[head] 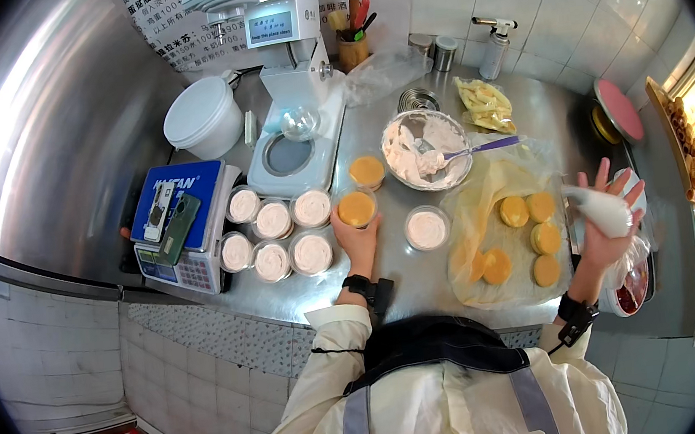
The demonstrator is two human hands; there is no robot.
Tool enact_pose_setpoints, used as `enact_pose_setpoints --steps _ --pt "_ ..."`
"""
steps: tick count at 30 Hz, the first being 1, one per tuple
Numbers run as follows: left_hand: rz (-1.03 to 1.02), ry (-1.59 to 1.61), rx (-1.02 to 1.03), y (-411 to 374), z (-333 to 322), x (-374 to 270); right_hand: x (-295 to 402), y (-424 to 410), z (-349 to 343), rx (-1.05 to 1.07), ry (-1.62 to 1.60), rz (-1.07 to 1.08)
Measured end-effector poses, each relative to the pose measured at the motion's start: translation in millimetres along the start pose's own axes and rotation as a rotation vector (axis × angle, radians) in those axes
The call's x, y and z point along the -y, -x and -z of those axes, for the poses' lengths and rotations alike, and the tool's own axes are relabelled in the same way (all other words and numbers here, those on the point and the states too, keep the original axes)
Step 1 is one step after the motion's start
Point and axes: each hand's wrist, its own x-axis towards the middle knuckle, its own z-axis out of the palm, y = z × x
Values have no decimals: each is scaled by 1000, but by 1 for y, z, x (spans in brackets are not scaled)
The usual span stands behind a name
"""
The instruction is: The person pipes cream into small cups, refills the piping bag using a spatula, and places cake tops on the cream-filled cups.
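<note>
My left hand [358,241] grips a clear plastic cup with a round yellow sponge cake [356,209] showing at its top. Just behind stands another cup with a sponge round [367,172]. Several cups of pale pink cream [273,219] cluster left of that hand, and a single cream cup [427,228] stands to its right. My right hand [604,241] is raised at the counter's right side, fingers spread. A blurred white object [607,213] lies across its palm; whether it is gripped is unclear. Nearby, several sponge rounds [544,239] rest on yellowish plastic film [473,204].
A metal bowl of pink cream [427,150] holds a purple-handled spatula [492,144]. Two phones [178,228] lie on a scale [191,268] at the left. Behind are a white mixer [297,159], a lidded tub [204,118] and a blowtorch [495,49]. A red-filled container [633,292] stands right.
</note>
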Motion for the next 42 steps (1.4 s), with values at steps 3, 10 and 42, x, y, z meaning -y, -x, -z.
enact_pose_setpoints --steps 3,10,42 --pt "-18 50 75 5 7 6 -22 6 -1 -157 44 -78" --pt "-449 129 185 37 79 -81 -120 4 -67 37 361 -117" --pt "-641 89 56 50 107 -160 -166 2 -140 426 377 -101"
